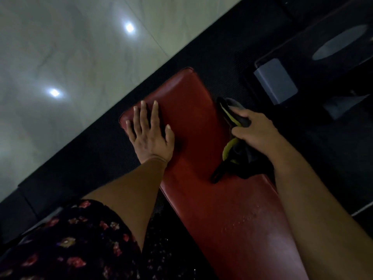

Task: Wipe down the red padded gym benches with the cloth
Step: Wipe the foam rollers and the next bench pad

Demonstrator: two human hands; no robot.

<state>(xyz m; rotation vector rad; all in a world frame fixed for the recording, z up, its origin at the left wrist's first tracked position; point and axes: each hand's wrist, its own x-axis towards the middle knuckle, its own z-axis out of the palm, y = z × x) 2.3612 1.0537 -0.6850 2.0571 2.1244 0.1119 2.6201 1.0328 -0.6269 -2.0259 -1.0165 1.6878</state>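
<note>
- Head view, tilted: pale glossy floor tiles (pixel 66 57) fill the far left, showing 2 bright light reflections.
- Black rubber matting (pixel 96 150) runs under and beside the bench.
- Grey block (pixel 275 80) and dark machine parts sit to the far right, apart from the bench; what they are is unclear.
- Floral-print dark garment (pixel 66 243) covers the near left corner.
- Red padded bench (pixel 191 118) runs diagonally from near right to its rounded far end; its vinyl is smooth, with faint speckles near the right forearm.
- Left hand (pixel 150 130) lies flat, fingers spread wide, on the far end of the pad.
- Right hand (pixel 254 130) grips a dark cloth (pixel 232 146) with yellow-green edging, bunched at the bench's right edge.
</note>
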